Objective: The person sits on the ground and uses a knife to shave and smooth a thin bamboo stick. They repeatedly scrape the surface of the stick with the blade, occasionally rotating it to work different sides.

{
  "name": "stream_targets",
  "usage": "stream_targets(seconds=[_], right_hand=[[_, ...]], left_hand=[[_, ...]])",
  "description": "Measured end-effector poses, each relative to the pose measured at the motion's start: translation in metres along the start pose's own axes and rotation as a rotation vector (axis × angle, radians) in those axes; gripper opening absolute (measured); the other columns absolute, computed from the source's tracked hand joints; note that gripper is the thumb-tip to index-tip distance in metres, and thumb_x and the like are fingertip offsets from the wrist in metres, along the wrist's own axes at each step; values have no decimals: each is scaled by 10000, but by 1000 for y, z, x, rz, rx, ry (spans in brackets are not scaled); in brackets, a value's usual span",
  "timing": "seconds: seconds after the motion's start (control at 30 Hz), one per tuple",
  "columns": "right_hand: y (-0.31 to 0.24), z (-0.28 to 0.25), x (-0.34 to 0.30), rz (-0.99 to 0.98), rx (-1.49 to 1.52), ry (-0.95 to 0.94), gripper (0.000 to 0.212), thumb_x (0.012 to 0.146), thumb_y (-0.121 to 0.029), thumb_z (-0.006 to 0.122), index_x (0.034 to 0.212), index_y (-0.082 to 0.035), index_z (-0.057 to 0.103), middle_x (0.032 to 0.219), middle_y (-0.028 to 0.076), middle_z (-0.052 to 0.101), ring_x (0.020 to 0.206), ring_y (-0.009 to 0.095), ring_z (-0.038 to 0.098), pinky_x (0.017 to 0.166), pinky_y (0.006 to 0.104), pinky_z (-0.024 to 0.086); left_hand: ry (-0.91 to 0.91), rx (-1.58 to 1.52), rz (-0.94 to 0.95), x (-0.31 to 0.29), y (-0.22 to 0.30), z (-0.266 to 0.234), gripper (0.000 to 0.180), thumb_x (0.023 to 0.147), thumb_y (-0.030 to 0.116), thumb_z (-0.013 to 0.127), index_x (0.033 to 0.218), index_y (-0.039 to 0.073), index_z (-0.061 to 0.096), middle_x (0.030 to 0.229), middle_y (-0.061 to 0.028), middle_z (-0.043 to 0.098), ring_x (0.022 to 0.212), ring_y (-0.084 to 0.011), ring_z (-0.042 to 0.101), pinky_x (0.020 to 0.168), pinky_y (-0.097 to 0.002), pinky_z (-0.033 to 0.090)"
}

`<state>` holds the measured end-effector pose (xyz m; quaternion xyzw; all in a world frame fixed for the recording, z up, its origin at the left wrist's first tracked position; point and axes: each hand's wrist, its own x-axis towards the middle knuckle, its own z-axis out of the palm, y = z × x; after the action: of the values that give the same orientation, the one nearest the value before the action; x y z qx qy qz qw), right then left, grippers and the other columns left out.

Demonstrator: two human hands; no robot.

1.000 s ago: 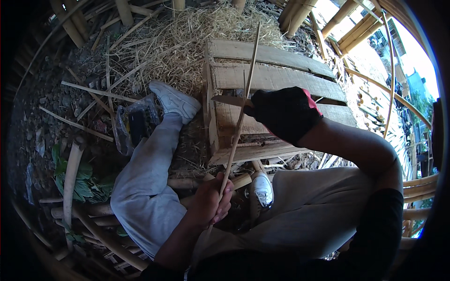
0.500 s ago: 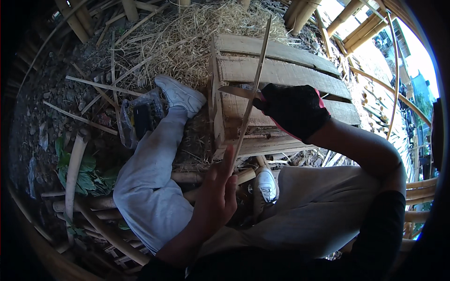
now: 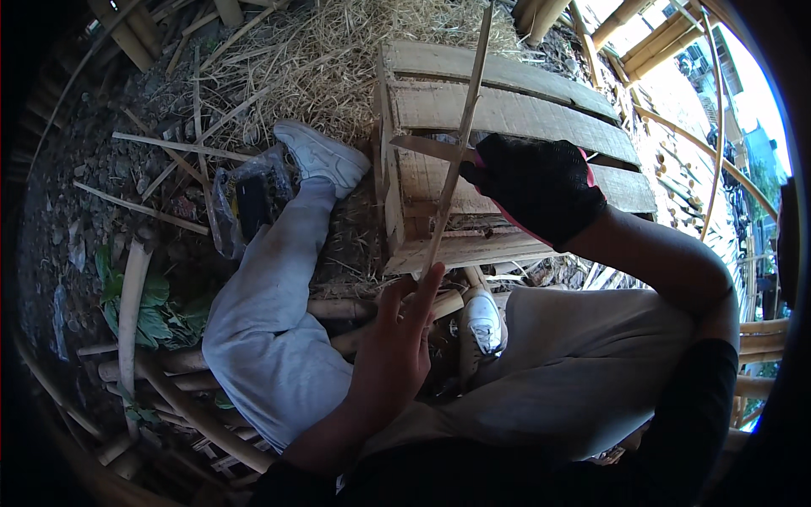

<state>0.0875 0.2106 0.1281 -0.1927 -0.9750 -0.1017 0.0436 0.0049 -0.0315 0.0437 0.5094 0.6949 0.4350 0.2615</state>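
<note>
A long, thin bamboo strip [image 3: 473, 89] slants up and away from me over a wooden slatted crate [image 3: 507, 106]. Its lower end is at the fingers of my bare left hand [image 3: 390, 351], which grips it near the crate's front edge; the thumb and fingers partly hide the end. My right hand [image 3: 541, 190], in a black glove with pinkish-red trim, is closed round the handle of a knife [image 3: 418, 148]. The blade points left and crosses the strip about midway. Most of the handle is hidden by the glove.
Dry shavings [image 3: 325, 63] cover the ground behind the crate. Left of my leg lie loose bamboo strips [image 3: 182, 145] and a clear plastic bag [image 3: 224, 215] with a dark object. Bamboo poles [image 3: 131, 321] and green leaves [image 3: 152, 317] are at the lower left.
The strip's far end has shifted upward out of the picture. My right hand and the knife sit slightly lower along the strip. The whole view has tilted a little.
</note>
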Motion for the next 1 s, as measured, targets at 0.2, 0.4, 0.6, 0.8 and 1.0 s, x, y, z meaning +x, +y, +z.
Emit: stream_targets(seconds=[0.2,0.4,0.6,0.8,1.0], right_hand=[[-1,2,-2,1,-4,23,297,972,-403,608,901,-116,635,754,99,660,691,304,695,583,421,546],[1,4,-2,-19,-5,61,292,966,-401,618,885,-120,627,743,98,652,680,304,690,570,422,539],[0,4,-3,0,-12,55,289,963,-399,623,882,-121,625,736,91,646,678,301,689,564,419,537],[0,3,-2,5,16,47,280,961,-396,629,879,-128,624,743,86,649,682,298,690,567,417,538],[-1,4,-2,30,35,23,270,955,-387,642,874,-130,624,747,82,649,686,296,691,571,415,540]], left_hand=[[85,11,58,-1,-4,6,390,962,-17,579,1314,115,478,1220,-215,567,977,-422,671,723,-456,586],[82,17,73,-1,-5,6,338,962,-3,588,1262,110,482,1209,-218,564,947,-432,677,696,-466,590],[52,50,45,-3,-5,6,317,966,10,592,1248,121,497,1229,-220,553,929,-432,689,687,-471,593],[30,60,18,-4,-6,6,318,966,8,593,1243,134,504,1238,-226,550,908,-432,697,664,-470,597],[39,53,25,-3,-5,6,319,964,-2,589,1241,133,506,1235,-233,551,900,-430,700,652,-466,598]])
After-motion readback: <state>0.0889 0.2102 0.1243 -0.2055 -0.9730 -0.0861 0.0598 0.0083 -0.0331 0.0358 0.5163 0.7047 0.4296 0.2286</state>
